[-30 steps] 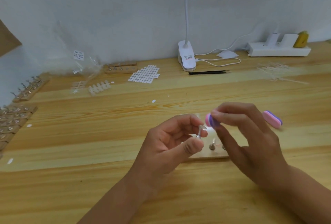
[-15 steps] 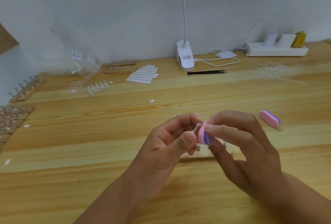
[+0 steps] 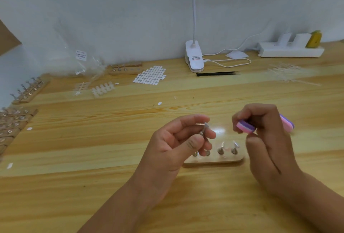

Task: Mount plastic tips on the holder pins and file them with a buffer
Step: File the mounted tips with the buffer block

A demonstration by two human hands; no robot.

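Pink-and-purple buffer [image 3: 245, 127] sits pinched between the thumb and fingertips of the right hand [image 3: 266, 139]. Near it but apart, the left hand [image 3: 178, 147] pinches a metal pin [image 3: 204, 130] capped with a clear tip. Both hover just above the wooden holder [image 3: 214, 160] lying on the surface [image 3: 111, 158].

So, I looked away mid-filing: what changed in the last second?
The right hand drew its buffer off to the right, away from the tip it was meeting half a second ago. Nothing let go: the left hand still pinches the pin. The wooden holder and spare buffer stayed put.
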